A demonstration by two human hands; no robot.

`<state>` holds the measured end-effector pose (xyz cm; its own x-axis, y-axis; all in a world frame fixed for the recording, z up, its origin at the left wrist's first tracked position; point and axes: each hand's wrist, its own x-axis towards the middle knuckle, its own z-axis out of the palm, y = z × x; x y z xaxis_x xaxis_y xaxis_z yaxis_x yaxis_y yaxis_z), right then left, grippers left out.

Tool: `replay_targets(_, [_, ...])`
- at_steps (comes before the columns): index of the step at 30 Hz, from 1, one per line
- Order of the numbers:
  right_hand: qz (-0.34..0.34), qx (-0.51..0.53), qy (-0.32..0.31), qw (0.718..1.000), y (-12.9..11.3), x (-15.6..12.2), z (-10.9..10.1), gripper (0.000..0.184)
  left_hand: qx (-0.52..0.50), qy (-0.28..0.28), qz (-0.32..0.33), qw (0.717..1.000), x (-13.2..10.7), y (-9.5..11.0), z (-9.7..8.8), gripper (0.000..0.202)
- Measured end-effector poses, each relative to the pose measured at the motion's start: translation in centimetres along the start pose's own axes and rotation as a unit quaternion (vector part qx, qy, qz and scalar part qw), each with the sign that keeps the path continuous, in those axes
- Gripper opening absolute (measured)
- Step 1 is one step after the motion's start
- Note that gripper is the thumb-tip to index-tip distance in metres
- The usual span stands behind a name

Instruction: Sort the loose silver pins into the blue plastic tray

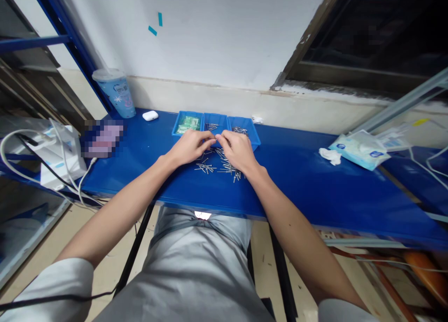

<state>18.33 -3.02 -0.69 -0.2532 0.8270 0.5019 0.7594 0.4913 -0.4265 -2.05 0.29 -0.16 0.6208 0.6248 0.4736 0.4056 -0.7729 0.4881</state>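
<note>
My left hand (193, 145) and my right hand (238, 149) meet over the blue table, thumbs and fingertips pinched together. Whatever lies between the fingertips is too small to make out. Below them are thin silvery metal pins (206, 167), loosely scattered, with a denser heap partly hidden under my right hand. Just beyond my hands stand three blue bins in a row. Small green pieces lie in the left bin (175, 122). A few pins are in the middle bin (219, 118), and more metal pieces fill part of the right bin (255, 134).
Along the back left stand a lidded blue cup (121, 95) and a white earphone case (150, 115). White power strips with cables (63, 154) crowd the left end. To the right are a crumpled tissue (330, 156) and a tissue pack (362, 149). A wall borders the table behind.
</note>
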Motion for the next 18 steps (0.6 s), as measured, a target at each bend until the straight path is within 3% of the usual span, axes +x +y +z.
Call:
replay_targets(3, [0.01, -0.016, -0.006, 1.0, 0.1, 0.0, 0.1, 0.043, 0.002, 0.006, -0.001, 1.0, 0.01, 0.05, -0.02, 0.023])
replay_targets(11, [-0.073, 0.037, 0.042, 0.996, 0.79, 0.12, 0.54, 0.018, -0.003, 0.026, -0.012, 1.0, 0.01, 0.1, -0.01, 0.024])
replay_targets(18, [-0.093, 0.044, 0.074, 0.992, 0.51, 0.03, 0.2, 0.016, -0.007, 0.031, -0.008, 0.999, 0.0, 0.11, -0.03, 0.024])
